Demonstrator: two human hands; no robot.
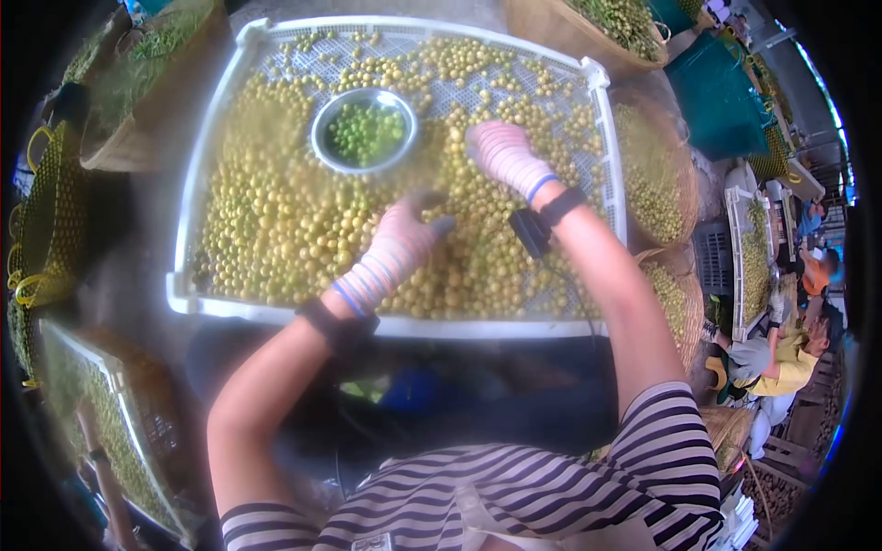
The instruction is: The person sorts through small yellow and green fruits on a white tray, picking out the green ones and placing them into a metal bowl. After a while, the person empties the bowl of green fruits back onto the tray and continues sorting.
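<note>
Tray [188, 220]: white perforated plastic, matt. Bowl [323, 119]: shiny bare metal; fruits [266, 220] smooth-skinned, slight sheen. Left hand [400, 241] and right hand [505, 156] in striped knit cloth gloves; baskets [684, 197] rough woven.

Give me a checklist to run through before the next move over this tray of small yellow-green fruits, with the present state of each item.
1. Left hand in its striped glove over the fruits: ok, but whether it grips any, cannot tell.
2. Right hand gloved and down on the fruits: ok; its grip, cannot tell.
3. Metal bowl stands upright among the fruits, green ones inside, room left: ok.
4. White tray lies flat, fruits inside its rim: ok.
5. Path from both hands to the bowl is unblocked: ok.
6. Wrist bands with a cable seated on both wrists: ok; cable snagging, cannot tell.
</note>
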